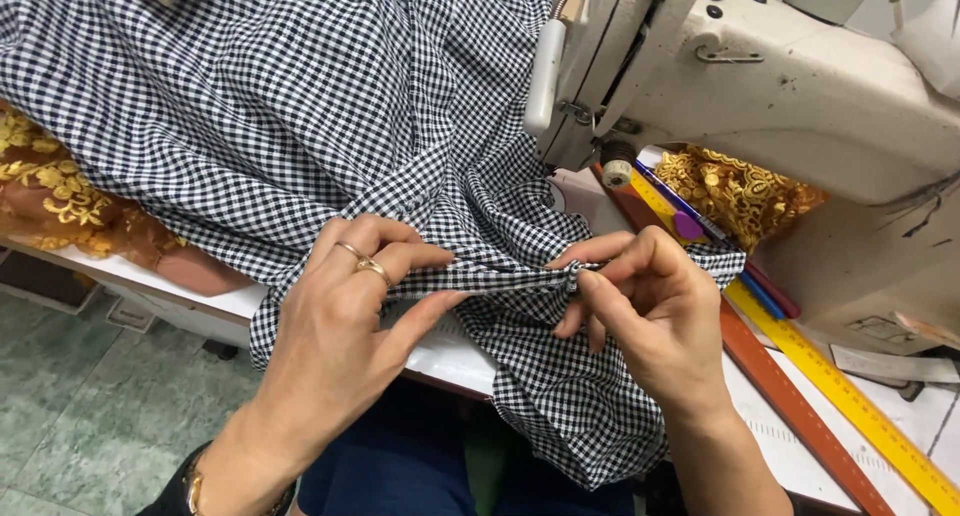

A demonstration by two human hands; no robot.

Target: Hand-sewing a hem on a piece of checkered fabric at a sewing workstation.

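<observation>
Both hands pinch a folded edge of the checked cloth (300, 106), held taut just above the tabletop (450, 356) before the sewing machine (780, 86): left hand (345, 326) closed on it with thumb and fingers, right hand (650, 311) pinching its end. The narrow fold could slip open if either pinch loosens. Loose cloth bunched below may drag the edge askew.

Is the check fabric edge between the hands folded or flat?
Folded. The left hand and right hand pinch a narrow doubled strip of the fabric taut between them.
</observation>
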